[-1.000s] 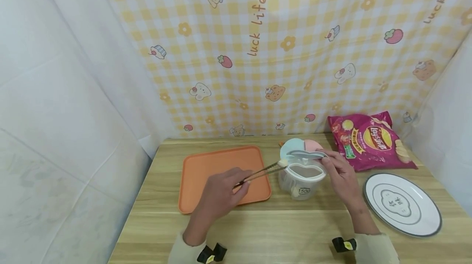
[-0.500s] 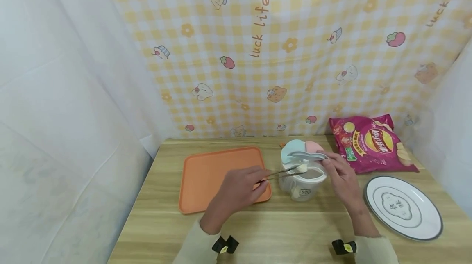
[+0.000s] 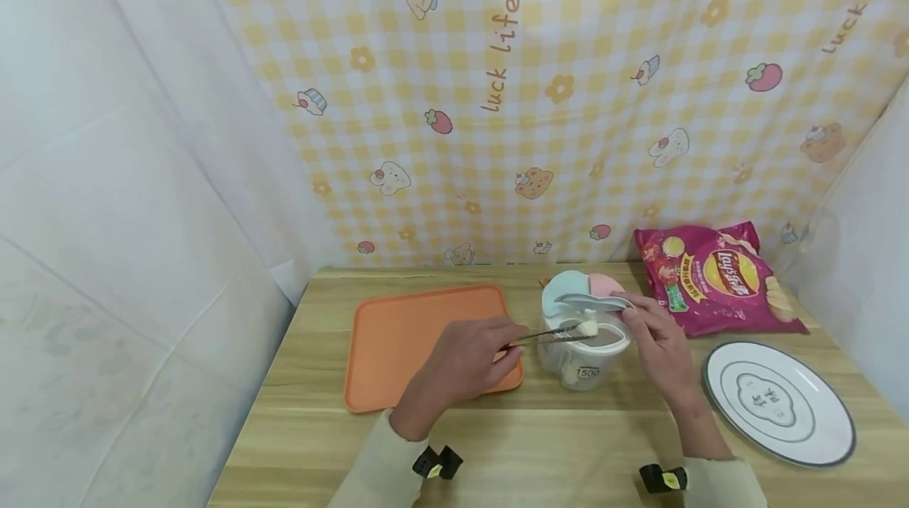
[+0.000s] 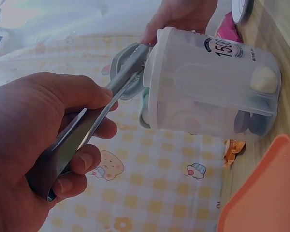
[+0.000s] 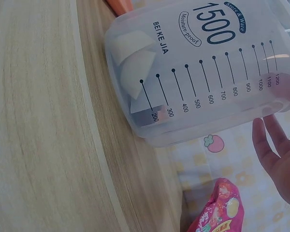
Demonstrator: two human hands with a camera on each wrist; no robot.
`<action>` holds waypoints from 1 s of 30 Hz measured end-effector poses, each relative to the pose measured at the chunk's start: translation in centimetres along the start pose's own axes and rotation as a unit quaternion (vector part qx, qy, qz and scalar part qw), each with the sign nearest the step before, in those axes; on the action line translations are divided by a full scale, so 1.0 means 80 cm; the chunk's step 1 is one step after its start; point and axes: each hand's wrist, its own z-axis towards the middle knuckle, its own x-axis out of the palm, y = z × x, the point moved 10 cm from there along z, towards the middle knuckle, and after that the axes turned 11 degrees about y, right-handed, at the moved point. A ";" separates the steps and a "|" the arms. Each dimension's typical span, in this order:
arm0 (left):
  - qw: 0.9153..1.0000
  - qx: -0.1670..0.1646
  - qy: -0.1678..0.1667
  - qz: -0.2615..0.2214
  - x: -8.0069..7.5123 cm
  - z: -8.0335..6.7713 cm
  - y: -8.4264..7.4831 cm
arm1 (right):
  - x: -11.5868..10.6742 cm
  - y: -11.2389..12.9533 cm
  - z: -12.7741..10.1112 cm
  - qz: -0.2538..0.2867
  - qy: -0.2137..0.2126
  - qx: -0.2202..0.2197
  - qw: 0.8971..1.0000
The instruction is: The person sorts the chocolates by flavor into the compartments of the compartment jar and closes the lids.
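A small pale morsel (image 3: 587, 327) hangs over the open mouth of the clear 1500 measuring container (image 3: 584, 350), pinched between the tips of metal tongs (image 3: 543, 334). The left hand (image 3: 461, 358) squeezes the tongs' arms together. The right hand (image 3: 656, 338) pinches the raised lid (image 3: 592, 299). The container stands near the table's (image 3: 540, 445) back edge, between an orange tray (image 3: 405, 326) and a crisp packet (image 3: 713, 275); a white plate (image 3: 777, 401) lies by the right edge.
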 end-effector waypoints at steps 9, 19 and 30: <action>1.000 -0.006 0.012 -0.010 0.001 0.002 0.002 | -0.001 0.004 0.000 0.000 -0.003 -0.001 1.000; 1.000 -0.008 0.002 -0.013 0.002 -0.004 0.004 | -0.002 0.004 0.000 -0.002 -0.005 -0.005 1.000; 0.997 -0.036 0.002 -0.063 0.003 -0.045 0.025 | 0.000 0.005 -0.002 0.003 0.006 -0.008 1.000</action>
